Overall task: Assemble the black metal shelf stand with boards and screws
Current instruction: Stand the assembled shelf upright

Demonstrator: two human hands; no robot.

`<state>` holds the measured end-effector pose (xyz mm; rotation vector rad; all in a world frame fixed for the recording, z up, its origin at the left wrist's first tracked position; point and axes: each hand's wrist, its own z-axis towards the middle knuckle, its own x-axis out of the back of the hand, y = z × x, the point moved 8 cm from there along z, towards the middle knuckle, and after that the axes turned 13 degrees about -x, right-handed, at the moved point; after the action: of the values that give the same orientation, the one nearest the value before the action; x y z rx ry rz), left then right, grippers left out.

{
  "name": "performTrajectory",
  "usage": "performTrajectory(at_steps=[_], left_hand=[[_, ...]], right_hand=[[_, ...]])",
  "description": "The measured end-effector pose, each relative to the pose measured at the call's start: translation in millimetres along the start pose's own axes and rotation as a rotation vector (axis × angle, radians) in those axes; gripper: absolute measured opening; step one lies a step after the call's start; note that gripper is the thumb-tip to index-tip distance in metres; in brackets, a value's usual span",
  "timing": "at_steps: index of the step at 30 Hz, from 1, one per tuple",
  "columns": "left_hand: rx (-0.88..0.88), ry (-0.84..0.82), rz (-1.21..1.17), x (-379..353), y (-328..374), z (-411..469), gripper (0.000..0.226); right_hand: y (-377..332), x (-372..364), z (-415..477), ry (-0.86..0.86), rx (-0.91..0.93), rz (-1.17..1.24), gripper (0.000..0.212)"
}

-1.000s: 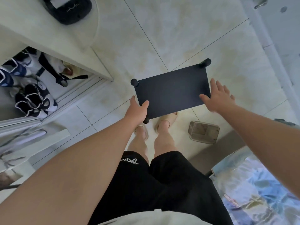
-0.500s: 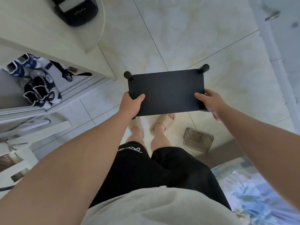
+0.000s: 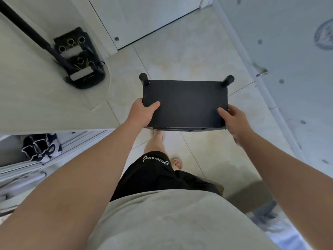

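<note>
**Black shelf stand held in both hands over tiled hallway floor**

At far left, a pale worktop (image 3: 45, 105) carries a black device (image 3: 79, 60) with cables. Black-and-white shoes (image 3: 41, 147) sit in the compartment beneath it. Right of these, the left hand (image 3: 142, 112) grips the near-left corner of the black shelf stand (image 3: 185, 103), thumb flat on the top board and fingers curled under out of view. The stand sits level between both hands. Two round posts (image 3: 144, 78) rise at the far corners beyond the fingers. Whether its feet touch the beige tiled floor (image 3: 189, 56) cannot be seen. The right hand (image 3: 234, 121) clasps the near-right corner, its fingers (image 3: 234, 110) wrapped round the side edge. Right of that hand, a pale door (image 3: 288, 78) with a metal handle (image 3: 262, 72) stands near. Open floor runs ahead of the stand to a white door (image 3: 144, 15).
</note>
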<state>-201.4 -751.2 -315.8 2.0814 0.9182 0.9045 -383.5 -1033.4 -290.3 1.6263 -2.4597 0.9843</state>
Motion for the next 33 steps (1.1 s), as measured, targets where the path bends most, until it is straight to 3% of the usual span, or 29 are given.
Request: performTrajectory(at_steps=[15,33], left_hand=[[-0.220,-0.183,0.146,-39.1,252.8,243.6,0.043],[-0.297,-0.455,0.424,-265.1,445.6,447.9,0.026]], right_hand=[[-216.0,74.3,106.0,0.179,-0.028,0.263,0.045],[-295.5,233.5,298.2,0.252,-0.177,0.430,0.024]])
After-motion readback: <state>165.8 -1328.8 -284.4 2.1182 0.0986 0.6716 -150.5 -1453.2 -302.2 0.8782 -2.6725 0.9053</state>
